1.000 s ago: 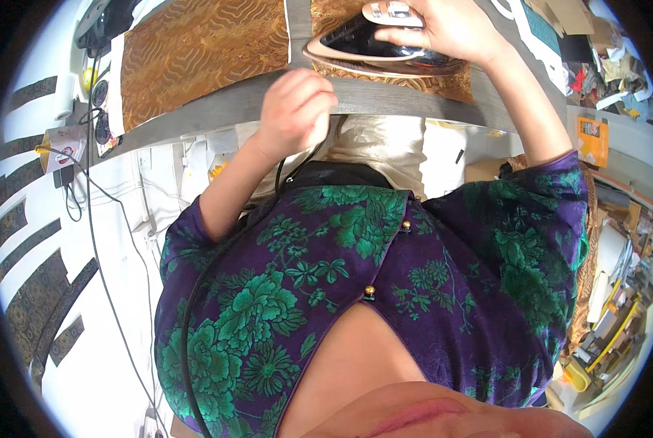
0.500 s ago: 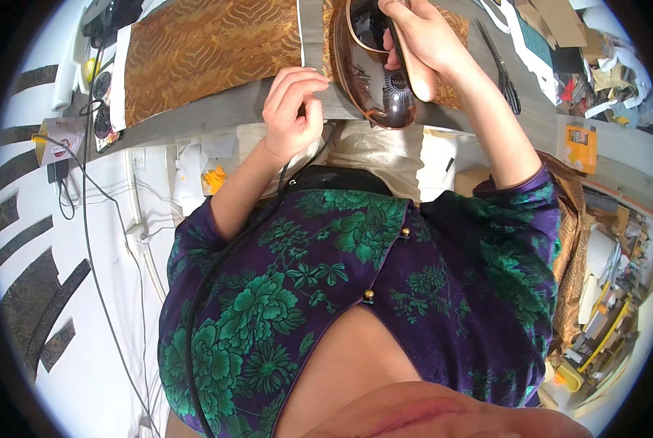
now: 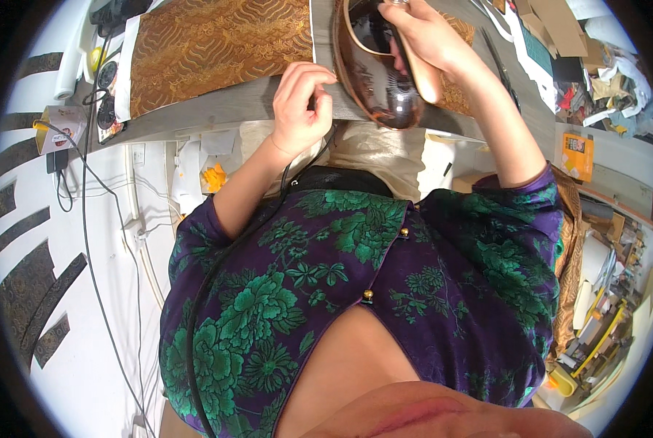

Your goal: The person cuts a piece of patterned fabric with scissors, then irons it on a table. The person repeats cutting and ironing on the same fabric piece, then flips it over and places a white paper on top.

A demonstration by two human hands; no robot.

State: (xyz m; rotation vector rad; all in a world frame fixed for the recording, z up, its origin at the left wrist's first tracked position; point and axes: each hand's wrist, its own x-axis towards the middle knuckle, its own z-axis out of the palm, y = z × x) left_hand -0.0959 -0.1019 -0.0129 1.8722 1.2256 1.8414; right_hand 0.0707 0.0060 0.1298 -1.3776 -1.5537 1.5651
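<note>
- Right grip (image 3: pixel 429 40) — clamped on iron (image 3: pixel 381 87).
- Left grip (image 3: pixel 299 113) — loosely curled, fingers and thumb apart.
- Cloth (image 3: pixel 224 55) at its 10 o'clock, on bench (image 3: pixel 202 113).

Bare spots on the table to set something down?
Grey table shows bare in three patches: a strip between the left brown fabric and the front edge, left hand at its right; a narrow gap between that fabric and the iron; a patch right of the right forearm. Crowded: the right brown fabric, iron and right hand over it.
</note>
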